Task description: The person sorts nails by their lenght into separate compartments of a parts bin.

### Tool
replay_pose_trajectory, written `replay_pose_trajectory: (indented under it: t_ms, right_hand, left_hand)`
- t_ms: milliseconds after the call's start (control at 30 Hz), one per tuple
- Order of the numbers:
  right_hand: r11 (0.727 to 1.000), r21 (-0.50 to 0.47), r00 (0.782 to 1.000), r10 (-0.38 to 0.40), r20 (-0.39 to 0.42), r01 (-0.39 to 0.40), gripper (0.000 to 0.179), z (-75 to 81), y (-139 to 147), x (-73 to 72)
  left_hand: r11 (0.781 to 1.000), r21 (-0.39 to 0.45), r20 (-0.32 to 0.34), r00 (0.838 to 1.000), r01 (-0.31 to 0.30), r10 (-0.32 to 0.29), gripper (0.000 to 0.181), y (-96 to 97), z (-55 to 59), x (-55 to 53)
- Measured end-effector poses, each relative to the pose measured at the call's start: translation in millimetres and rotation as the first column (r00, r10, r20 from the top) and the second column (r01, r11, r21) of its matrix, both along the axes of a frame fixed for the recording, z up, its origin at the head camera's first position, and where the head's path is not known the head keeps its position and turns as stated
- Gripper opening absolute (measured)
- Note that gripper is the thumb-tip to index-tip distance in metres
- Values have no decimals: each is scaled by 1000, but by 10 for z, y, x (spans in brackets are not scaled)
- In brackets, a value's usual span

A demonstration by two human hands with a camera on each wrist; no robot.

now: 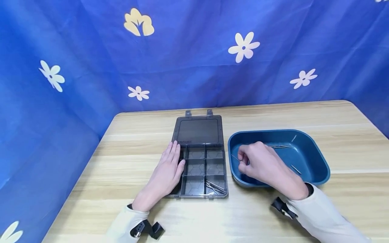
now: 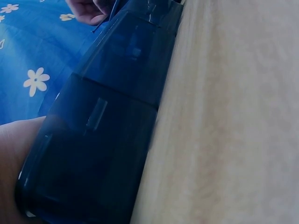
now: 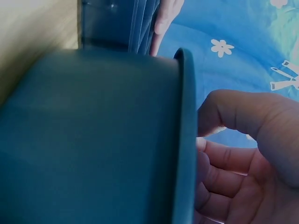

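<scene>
My left hand (image 1: 167,168) rests with straight fingers along the left side of a dark see-through compartment box (image 1: 194,167). Its lid (image 1: 199,131) lies folded back, away from me. Several metal nails (image 1: 215,187) lie in the front right compartment. Over the left part of a blue plastic bin (image 1: 316,152), my right hand (image 1: 261,163) pinches a thin metal nail (image 1: 235,157) that sticks out to the left of the fingertips. In the right wrist view the bin's wall (image 3: 93,140) hides the fingertips and the nail.
More nails (image 1: 281,146) lie on the bin's floor at the back, and another nail (image 1: 295,169) sits nearer its front right. Bin and box stand side by side on a wooden table (image 1: 136,135). A blue flowered cloth (image 1: 188,67) hangs behind the table.
</scene>
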State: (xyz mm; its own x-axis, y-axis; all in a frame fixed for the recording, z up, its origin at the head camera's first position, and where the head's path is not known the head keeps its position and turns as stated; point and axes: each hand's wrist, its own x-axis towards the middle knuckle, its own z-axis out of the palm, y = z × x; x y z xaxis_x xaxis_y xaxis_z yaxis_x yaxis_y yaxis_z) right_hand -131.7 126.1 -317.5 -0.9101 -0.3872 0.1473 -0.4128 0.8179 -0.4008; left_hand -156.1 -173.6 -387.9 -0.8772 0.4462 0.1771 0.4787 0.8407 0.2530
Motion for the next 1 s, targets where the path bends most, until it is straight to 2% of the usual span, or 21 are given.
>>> replay_pose_trajectory:
  t_ms: [367,500,667,1000]
  right_hand:
    - [1000,5,1000,17,-25,-17,16,28,-143,37]
    - [999,1,998,50,-40,-50,17,50,-264,101]
    - [994,-60,996,86,-35,-88,19,72,-412,210]
    - [988,-72,990,139,-4,-139,26,-96,-621,315]
  left_hand:
    - [1000,5,-1,1000,-1,1,57,-25,-3,8]
    - [1000,7,-1,1000,1,-1,57,-17,-5,5]
    - [1000,15,-3,1000,-1,2,57,-10,6,0]
    - [1000,18,7,1000,-11,11,57,-12,21,6]
